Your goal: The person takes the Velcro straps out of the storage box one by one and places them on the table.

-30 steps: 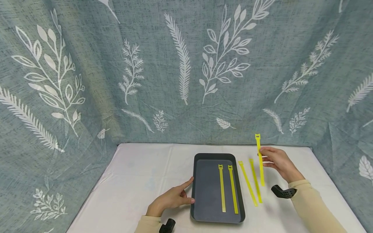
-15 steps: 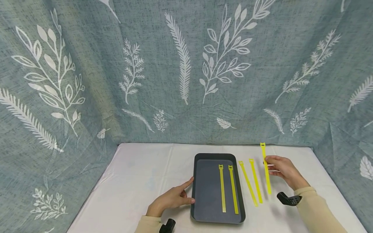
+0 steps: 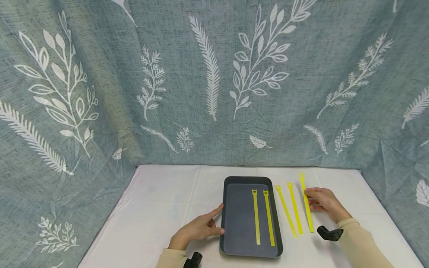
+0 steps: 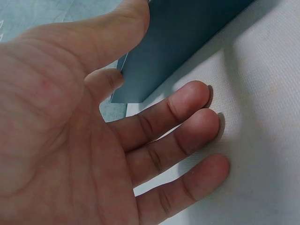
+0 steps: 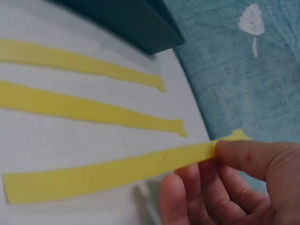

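Well, the right hand pinches a flat, bright yellow strap with a slotted head, at or just above the white cloth-covered surface; I can't tell whether it touches. Just left of it, a second yellow strap and a third yellow strap lie on the surface. Further over, a dark grey rectangular tray bears a fourth yellow strap and a fifth yellow strap. The left hand, not gripping, touches the tray's left side with thumb and index finger. I'd judge things partway: two straps in the tray, two beside it, the pinched one not yet released. Its long axis runs away from the person, slotted head toward the grey-green leaf-printed curtain, leaning slightly left.
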`<control>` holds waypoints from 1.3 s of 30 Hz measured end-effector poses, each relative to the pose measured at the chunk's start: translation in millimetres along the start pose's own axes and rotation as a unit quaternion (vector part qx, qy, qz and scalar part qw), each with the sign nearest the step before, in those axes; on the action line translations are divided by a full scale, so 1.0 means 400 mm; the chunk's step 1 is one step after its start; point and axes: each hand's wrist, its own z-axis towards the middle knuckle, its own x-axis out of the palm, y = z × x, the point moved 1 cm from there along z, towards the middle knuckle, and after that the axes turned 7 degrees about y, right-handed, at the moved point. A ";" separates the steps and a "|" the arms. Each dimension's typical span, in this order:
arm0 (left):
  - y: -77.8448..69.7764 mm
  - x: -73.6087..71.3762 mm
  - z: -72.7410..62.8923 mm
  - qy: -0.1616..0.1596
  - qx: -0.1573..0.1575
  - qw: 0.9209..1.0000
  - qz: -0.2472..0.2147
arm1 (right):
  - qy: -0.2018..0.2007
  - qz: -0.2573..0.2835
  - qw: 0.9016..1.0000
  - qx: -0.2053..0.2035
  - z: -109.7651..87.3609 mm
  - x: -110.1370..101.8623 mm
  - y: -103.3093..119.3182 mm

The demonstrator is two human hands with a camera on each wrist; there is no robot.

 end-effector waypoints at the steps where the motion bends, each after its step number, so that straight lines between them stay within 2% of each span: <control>1: 0.000 0.000 0.000 0.000 0.000 1.000 0.000 | -0.005 -0.003 1.000 0.005 0.002 0.002 -0.002; 11: 0.003 0.001 -0.002 0.006 0.007 1.000 -0.006 | -0.030 -0.024 0.998 0.043 0.013 0.020 -0.013; 17: 0.001 -0.001 0.000 0.002 0.010 1.000 -0.002 | -0.035 -0.089 0.995 0.031 0.016 0.018 -0.009; 28: 0.002 0.000 -0.003 0.004 0.011 1.000 0.000 | -0.029 -0.126 0.991 0.025 0.017 0.017 -0.010; 39: 0.004 -0.001 -0.008 0.000 0.018 1.000 0.014 | -0.040 -0.107 0.993 0.036 0.014 0.018 -0.005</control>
